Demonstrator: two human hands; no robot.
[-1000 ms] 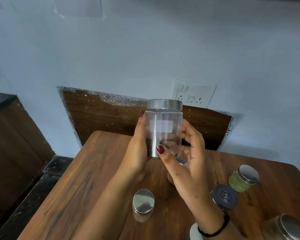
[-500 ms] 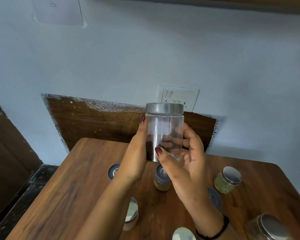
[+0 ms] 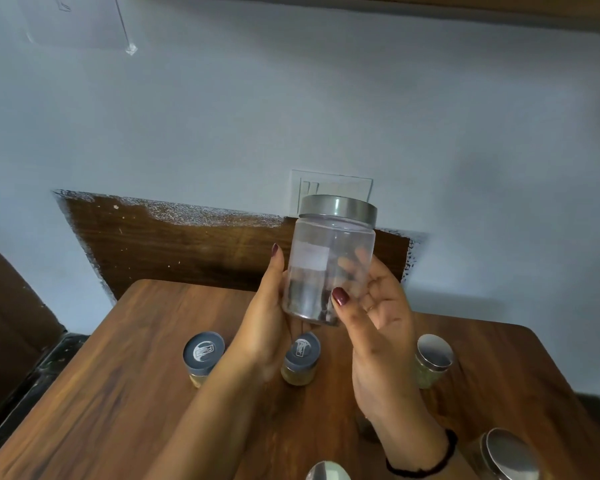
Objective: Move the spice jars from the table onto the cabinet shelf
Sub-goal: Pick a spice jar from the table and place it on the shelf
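Note:
A clear jar (image 3: 329, 261) with a silver lid and a little dark spice at its bottom is held up above the wooden table (image 3: 111, 403), tilted slightly. My left hand (image 3: 267, 320) holds its left side and my right hand (image 3: 378, 313) grips its right side, thumb across the front. On the table stand two small jars with dark lids (image 3: 203, 356) (image 3: 300, 358), a green-filled jar with a silver lid (image 3: 432, 360), and two more silver-lidded jars (image 3: 506, 455) (image 3: 328, 472) at the bottom edge.
A blue wall (image 3: 222, 116) rises behind the table with a switch plate (image 3: 329, 183) and a dark wooden panel (image 3: 174, 247). A wooden edge (image 3: 465, 8) runs along the top of the view. Dark wood furniture (image 3: 7, 306) stands at the left.
Both hands have lifted the clear jar higher and a little to the right, and it now tilts slightly. The view has tipped upward, showing more wall and the wooden edge overhead.

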